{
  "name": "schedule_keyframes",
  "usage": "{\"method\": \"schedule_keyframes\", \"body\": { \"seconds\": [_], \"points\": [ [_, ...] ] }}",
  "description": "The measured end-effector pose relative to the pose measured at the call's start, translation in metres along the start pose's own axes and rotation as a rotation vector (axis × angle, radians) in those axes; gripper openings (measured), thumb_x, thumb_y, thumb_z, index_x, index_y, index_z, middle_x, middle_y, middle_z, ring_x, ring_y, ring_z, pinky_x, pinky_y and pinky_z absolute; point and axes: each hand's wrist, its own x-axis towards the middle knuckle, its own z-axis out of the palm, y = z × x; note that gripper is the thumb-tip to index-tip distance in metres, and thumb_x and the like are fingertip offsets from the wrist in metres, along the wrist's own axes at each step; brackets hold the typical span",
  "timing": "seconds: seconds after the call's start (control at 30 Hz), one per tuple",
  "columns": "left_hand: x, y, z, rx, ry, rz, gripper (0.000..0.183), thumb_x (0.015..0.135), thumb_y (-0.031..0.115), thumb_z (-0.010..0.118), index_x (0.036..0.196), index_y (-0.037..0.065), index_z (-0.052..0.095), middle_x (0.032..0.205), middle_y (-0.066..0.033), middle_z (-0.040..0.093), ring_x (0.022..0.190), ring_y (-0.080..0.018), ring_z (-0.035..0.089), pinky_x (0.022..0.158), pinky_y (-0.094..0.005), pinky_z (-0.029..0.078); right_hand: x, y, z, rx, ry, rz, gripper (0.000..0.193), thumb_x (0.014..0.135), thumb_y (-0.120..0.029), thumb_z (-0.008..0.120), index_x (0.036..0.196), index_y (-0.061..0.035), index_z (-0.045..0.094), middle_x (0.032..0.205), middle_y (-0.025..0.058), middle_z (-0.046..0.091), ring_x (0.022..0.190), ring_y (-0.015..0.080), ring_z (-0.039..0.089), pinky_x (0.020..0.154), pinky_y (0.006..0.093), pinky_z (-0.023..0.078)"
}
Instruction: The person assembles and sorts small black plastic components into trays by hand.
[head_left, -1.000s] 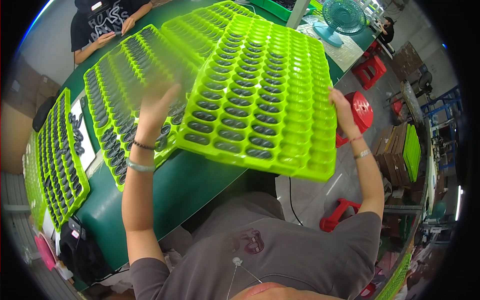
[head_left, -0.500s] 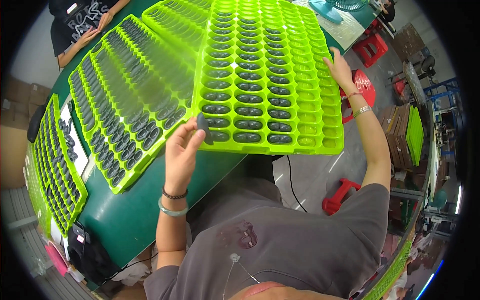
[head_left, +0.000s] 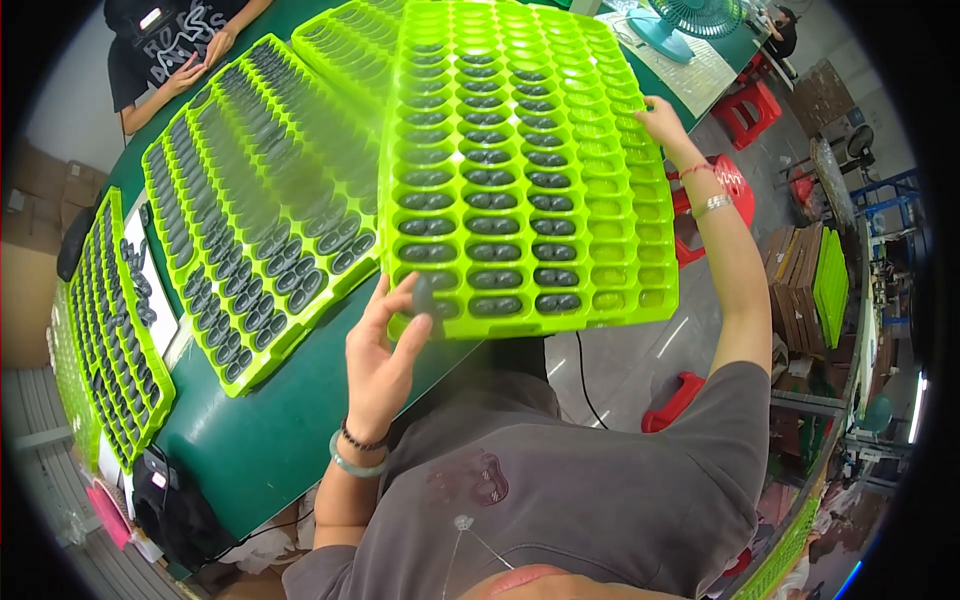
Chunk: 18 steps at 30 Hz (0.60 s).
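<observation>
Worktable: smooth dark-green top [head_left: 240, 470] is curving beneath the trays; a person in a black printed shirt [head_left: 150, 60] is occupying its far-left side.
Held tray: a bright-green plastic tray with oval pockets [head_left: 600, 322] is slanting above the table's near edge, its left three columns mostly carrying glossy dark-grey ovals, its right two showing bare pockets.
Right hand [head_left: 665, 125]: is gripping the held tray's right edge.
Left hand [head_left: 385, 345]: is pinching one dark-grey oval piece [head_left: 424, 296] narrowly at the near-left corner.
Change: this hand is now working here, not blurring toward the neighbouring green tray [head_left: 280, 345] as a second ago.
Meaning: handling is apparently going singly; whether the piece is entering or leaving, I cannot tell.
</observation>
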Motion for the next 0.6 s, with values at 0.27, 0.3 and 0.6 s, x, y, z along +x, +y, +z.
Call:
{"method": "schedule_keyframes", "body": {
  "seconds": [0.27, 0.3, 0.6],
  "points": [
    [-0.022, 0.015, -0.015, -0.033, 0.055, -0.111, 0.019, 0.082, 0.007, 0.059, 0.100, -0.001, 0.056, 0.121, -0.0212, 0.054, 0.130, -0.0283, 0.032, 0.110, -0.0435, 0.012, -0.013, -0.059, 0.019, -0.124, 0.045, -0.226, 0.052, 0.076, -0.006, 0.062, 0.126, -0.0012, 0.047, 0.120, 0.0188, 0.054, 0.108, 0.0286, 0.055, 0.088, 0.0342, 0.044],
    [-0.020, 0.010, -0.013, -0.115, 0.033, -0.134, 0.020, 0.083, 0.006, 0.058, 0.102, -0.002, 0.056, 0.124, -0.0211, 0.052, 0.131, -0.0294, 0.030, 0.110, -0.0418, 0.014, -0.002, -0.061, 0.020, -0.135, 0.079, -0.228, 0.050, 0.078, -0.010, 0.062, 0.126, -0.0039, 0.048, 0.120, 0.0180, 0.055, 0.106, 0.0283, 0.056, 0.087, 0.0341, 0.044],
    [0.026, -0.011, 0.020, -0.203, -0.045, -0.193, 0.024, 0.086, 0.007, 0.058, 0.108, -0.003, 0.056, 0.124, -0.0159, 0.053, 0.127, -0.0237, 0.037, 0.104, -0.0335, 0.027, -0.001, -0.093, 0.017, 0.230, -0.002, -0.476, 0.033, 0.082, -0.022, 0.061, 0.110, -0.0039, 0.060, 0.106, 0.0129, 0.063, 0.097, 0.0240, 0.060, 0.082, 0.0326, 0.047]
  ]
}}
